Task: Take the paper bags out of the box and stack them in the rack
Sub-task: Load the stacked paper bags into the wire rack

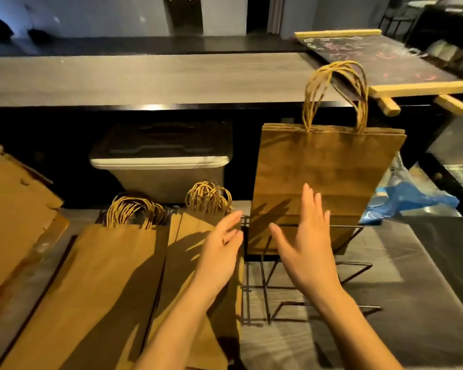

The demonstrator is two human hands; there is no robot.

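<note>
Several brown paper bags (329, 161) with twisted handles stand upright in the far slot of a black wire rack (358, 268) at the right. My right hand (302, 236) hovers open just in front of them, fingers spread, holding nothing. Beside it, my left hand (222, 244) is also open and sits over the right edge of a flat stack of paper bags (198, 263). A second flat stack of bags (99, 284) lies further left. At the far left is the cardboard box (14, 217), its flap open.
A grey lidded bin (161, 166) stands behind the flat stacks, under a long wooden counter (145, 78). A chalkboard with a wooden frame (380, 60) leans at the back right. Blue plastic (409, 198) lies right of the rack. The near rack slots hold nothing.
</note>
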